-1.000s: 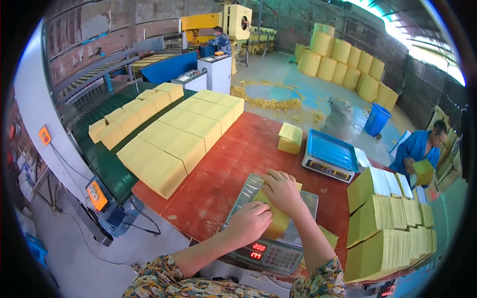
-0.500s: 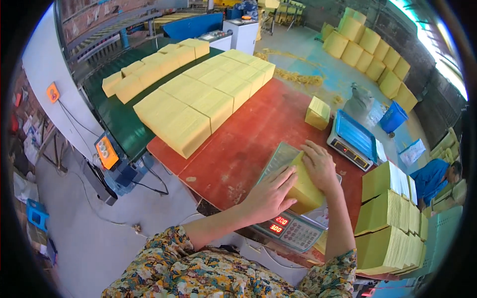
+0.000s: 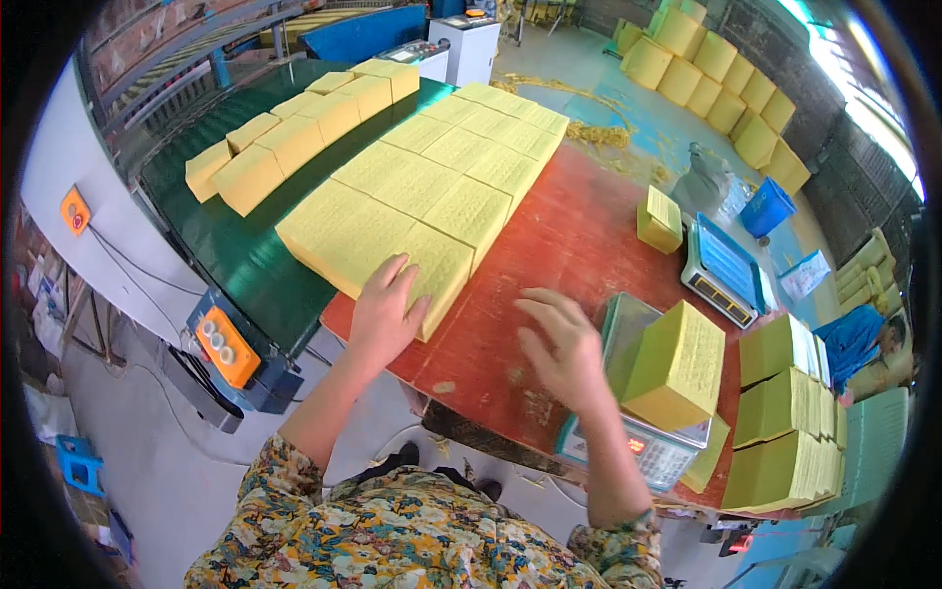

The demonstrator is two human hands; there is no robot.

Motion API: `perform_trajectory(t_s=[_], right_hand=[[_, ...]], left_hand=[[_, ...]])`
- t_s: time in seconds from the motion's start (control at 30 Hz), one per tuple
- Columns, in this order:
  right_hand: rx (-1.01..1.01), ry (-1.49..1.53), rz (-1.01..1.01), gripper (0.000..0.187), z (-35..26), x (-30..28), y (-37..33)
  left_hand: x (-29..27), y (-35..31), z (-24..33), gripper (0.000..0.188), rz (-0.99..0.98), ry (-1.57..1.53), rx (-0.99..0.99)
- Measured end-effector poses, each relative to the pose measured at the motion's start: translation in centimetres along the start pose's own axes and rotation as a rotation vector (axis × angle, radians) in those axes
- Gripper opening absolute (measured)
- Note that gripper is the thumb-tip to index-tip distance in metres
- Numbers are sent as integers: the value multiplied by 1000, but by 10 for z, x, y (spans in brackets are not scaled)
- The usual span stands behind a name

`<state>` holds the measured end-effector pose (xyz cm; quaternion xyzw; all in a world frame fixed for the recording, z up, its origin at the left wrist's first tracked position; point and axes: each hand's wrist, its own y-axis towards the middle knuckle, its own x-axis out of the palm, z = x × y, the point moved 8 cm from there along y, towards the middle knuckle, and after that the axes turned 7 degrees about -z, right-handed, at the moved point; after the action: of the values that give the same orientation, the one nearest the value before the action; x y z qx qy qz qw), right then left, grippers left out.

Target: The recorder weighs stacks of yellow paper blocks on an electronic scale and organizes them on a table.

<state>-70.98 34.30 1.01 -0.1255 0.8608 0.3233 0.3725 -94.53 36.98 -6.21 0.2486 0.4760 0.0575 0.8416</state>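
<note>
My left hand (image 3: 386, 312) is at the near end of a long block of yellow paper stacks (image 3: 397, 182), its fingers spread over the nearest stack's corner. Whether it presses on the paper or only hovers, I cannot tell. My right hand (image 3: 564, 346) is open above the red table (image 3: 491, 339), apart from any stack, with its fingers loosely bent. Beside my right wrist, another yellow paper stack (image 3: 675, 365) rests on a digital scale (image 3: 643, 456) at the table's front edge. My right forearm hides part of the scale.
Smaller yellow stacks (image 3: 299, 128) line a green conveyor belt (image 3: 221, 250) at left. A second scale with a blue tray (image 3: 728, 257) and a small yellow stack (image 3: 659, 220) are at right. Piled paper (image 3: 785, 437) stands at the table's right end. An orange button box (image 3: 226, 346) hangs by the conveyor.
Both hands have left the stack on the scale and moved left. My left hand has reached the long block; my right hand is now over the table. The view has shifted too.
</note>
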Motion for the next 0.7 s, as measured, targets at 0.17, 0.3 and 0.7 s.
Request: perform_trajectory(t_s=[0.17,0.3,0.7], right_hand=[[63,139,40,29,20,110,67],[53,70,75,29,30,158,114],[21,-139,43,24,64,205,139]], left_hand=[[32,26,-47,46,-150,177,75],[49,38,-56,51,-185,354,81],[44,37,-52,55,-115,180,158]])
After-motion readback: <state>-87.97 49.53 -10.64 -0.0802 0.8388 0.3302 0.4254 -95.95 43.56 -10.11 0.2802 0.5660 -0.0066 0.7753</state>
